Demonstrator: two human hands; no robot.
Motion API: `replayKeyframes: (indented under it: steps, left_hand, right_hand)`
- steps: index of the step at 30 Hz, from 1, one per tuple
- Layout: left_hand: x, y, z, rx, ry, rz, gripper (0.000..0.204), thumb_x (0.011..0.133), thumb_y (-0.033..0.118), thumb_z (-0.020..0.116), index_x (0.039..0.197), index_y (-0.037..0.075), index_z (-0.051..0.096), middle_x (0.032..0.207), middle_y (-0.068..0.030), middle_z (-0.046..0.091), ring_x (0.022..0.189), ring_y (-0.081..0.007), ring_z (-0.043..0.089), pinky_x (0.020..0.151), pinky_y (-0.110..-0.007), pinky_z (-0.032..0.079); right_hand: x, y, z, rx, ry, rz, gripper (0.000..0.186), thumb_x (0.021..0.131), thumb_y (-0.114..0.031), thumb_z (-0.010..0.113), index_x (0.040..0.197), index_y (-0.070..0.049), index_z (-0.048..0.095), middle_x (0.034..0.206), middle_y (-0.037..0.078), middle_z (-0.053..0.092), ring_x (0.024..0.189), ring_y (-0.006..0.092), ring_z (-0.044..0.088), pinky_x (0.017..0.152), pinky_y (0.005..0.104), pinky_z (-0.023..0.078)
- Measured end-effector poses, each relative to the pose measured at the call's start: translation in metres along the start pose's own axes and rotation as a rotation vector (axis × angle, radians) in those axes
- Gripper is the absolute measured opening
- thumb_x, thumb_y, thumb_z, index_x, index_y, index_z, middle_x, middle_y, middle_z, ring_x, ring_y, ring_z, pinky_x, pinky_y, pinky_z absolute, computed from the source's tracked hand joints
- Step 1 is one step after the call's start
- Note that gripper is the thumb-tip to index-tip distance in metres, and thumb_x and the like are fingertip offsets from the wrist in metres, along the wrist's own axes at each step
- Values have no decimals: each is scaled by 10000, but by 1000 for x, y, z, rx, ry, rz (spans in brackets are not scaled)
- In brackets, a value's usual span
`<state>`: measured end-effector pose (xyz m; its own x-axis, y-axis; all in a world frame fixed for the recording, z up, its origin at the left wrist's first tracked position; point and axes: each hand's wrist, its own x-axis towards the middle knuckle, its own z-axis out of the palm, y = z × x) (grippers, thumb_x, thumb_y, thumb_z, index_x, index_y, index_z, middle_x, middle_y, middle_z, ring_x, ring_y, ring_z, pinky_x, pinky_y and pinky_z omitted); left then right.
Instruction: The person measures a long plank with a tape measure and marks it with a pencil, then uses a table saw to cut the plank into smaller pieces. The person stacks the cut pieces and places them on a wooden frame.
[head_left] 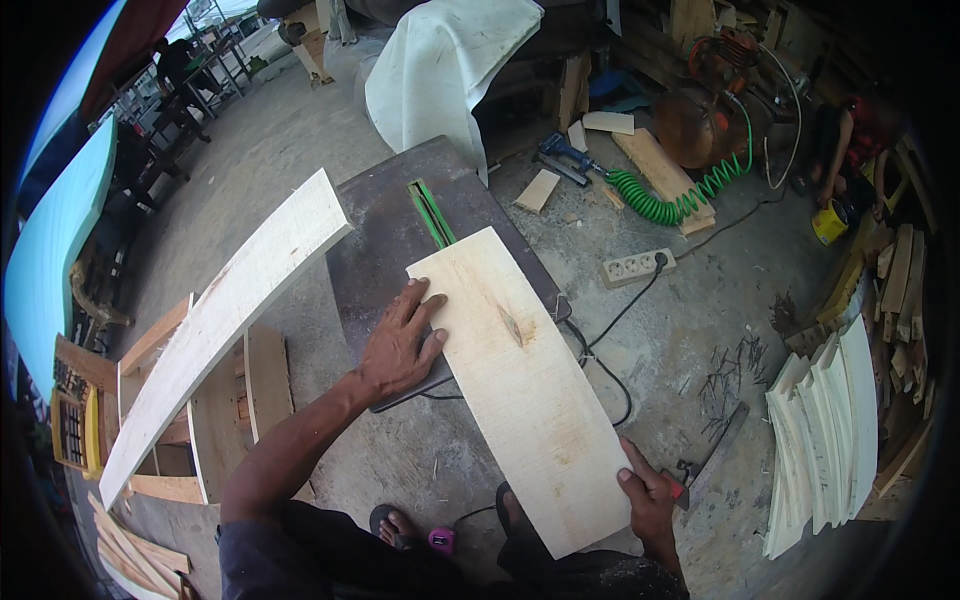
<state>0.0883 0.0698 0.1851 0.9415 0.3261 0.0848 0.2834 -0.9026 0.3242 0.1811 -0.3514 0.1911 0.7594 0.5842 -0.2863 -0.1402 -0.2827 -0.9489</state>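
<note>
A pale wooden board [530,400] with a dark knot slants across the middle, its far end over the dark saw table [385,215]. Just beyond that end, a green-edged slot [432,215] with a dark line in it runs through the tabletop. My left hand [400,345] lies along the board's left edge near the far end, fingers stretched out and fingertips on the wood. At the near right edge my right hand [650,495] grips the board, thumb on top and the other fingers partly hidden.
A long curved plank [235,300] lies above a wooden frame [220,430] on the left. On the floor to the right are a power strip [638,267], a blue nail gun [567,152], a green coiled hose [660,205] and stacked pale boards [825,430]. Another person [850,140] is at far right.
</note>
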Motion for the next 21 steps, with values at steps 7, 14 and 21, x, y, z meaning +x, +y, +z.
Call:
replayKeyframes:
  steps: [7,14,21]
  left_hand:
    - [-5,3,2,27,0,4,547,1053,380,482,1509,79,435,1615,-253,290,1536,-436,245,1271,-555,229]
    - [-12,3,8,51,1,39,552,1059,398,467,1516,91,431,1627,-248,274,1549,-423,220,1276,-573,198]
    - [-12,2,9,52,0,47,553,1061,400,462,1523,98,426,1630,-240,271,1556,-408,210,1280,-559,198]
  right_hand:
    - [-5,-3,-4,4,-15,23,494,998,-55,548,1474,66,505,1440,210,601,1323,246,565,1143,357,386]
    - [-10,-8,-11,-75,-10,106,497,989,-55,559,1469,66,513,1427,215,611,1307,245,576,1136,358,393]
    - [-13,-11,-7,-63,43,85,495,983,-64,576,1460,59,528,1397,207,624,1268,237,585,1100,348,412]
